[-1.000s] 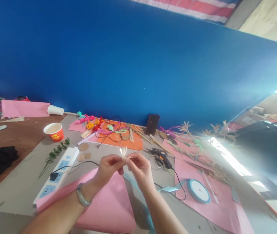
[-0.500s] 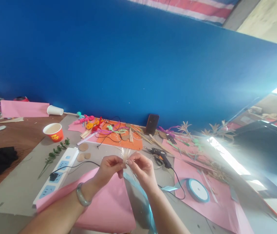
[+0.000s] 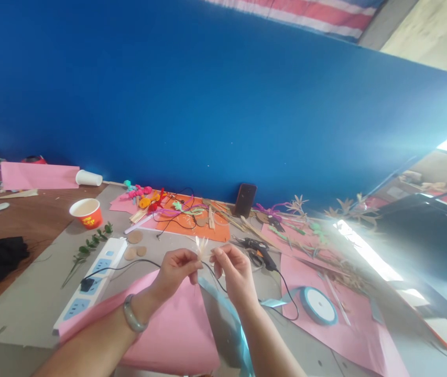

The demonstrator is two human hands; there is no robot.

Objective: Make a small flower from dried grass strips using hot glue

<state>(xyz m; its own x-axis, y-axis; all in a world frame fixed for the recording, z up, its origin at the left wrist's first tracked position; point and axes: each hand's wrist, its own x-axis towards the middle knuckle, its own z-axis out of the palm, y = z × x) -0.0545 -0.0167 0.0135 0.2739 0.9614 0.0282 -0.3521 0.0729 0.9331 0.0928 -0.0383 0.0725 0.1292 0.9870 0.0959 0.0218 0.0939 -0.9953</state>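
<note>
My left hand (image 3: 179, 267), with a bangle on the wrist, pinches the base of a small pale flower of dry, husk-like strips (image 3: 202, 246). Its petals fan upward above the fingertips. Close by on the right, my right hand (image 3: 233, 267) has thumb and fingers pressed together; whatever thin thing may be between them is too small to make out. Beneath both hands lie a pink paper sheet (image 3: 176, 335) and a loose light-blue ribbon (image 3: 233, 319). A glue gun (image 3: 260, 248) rests just beyond my right hand.
To the left are a white power strip (image 3: 97, 283), a leafy sprig (image 3: 89, 245) and a red paper cup (image 3: 88, 214). A phone (image 3: 246, 199) leans on the blue wall. Right stands a ribbon spool (image 3: 319, 306) on pink paper. Pipe cleaners and husk pieces cover orange paper (image 3: 221, 230).
My right hand has drawn slightly right, away from my left hand, leaving a small gap. My left hand stays in place, holding the husk flower.
</note>
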